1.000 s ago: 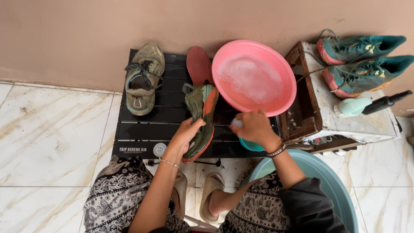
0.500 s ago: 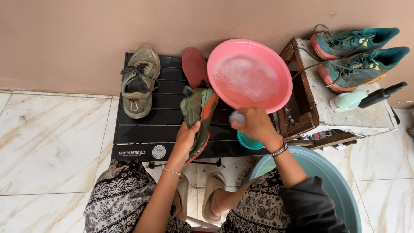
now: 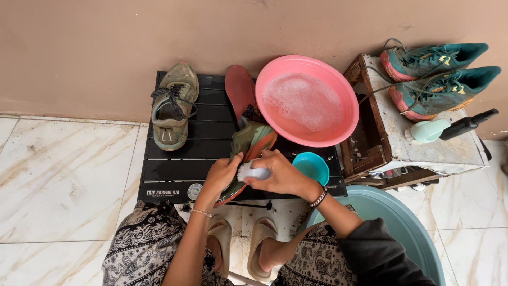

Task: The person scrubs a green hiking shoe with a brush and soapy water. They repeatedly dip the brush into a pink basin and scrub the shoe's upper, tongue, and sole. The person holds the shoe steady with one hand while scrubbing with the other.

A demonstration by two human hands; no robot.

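Right hand [image 3: 278,177] has slid its white brush [image 3: 253,172] down from the toe to mid-shoe [image 3: 248,151], scrubbing well underway, left hand [image 3: 222,175] gripping that shoe on the black table [image 3: 174,169].

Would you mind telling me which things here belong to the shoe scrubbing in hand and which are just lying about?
In use:
- muddy shoe, steadied by the left hand
- brush, in the right hand
- pink basin of soapy water
- small teal bowl

Lying about:
- second muddy shoe
- red insole
- pair of teal shoes on the wooden crate
- black-handled brush
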